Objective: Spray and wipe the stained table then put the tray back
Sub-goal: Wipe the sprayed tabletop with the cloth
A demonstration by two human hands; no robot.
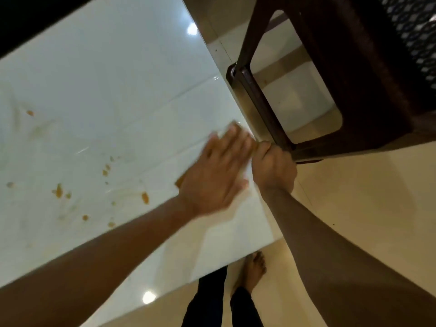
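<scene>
Glossy white stained table [99, 95] is seen from above; orange-brown stains [59, 190] are scattered toward its left part. Left hand [215, 175], blurred, is laid flat with fingers straight on something brownish [179, 182] near the right edge, likely a wiping cloth pressed for wiping, not certain. Right hand [273, 168] is curled round the table edge, presumably for bracing. Dark brown plastic chair [330, 79] stands just beside the table. No tray or spray bottle is visible.

One white table [99, 74] showing, two hands [212, 175] reaching over it, one dark brown chair [354, 74] standing beside, one bare foot [253, 270] showing below
</scene>
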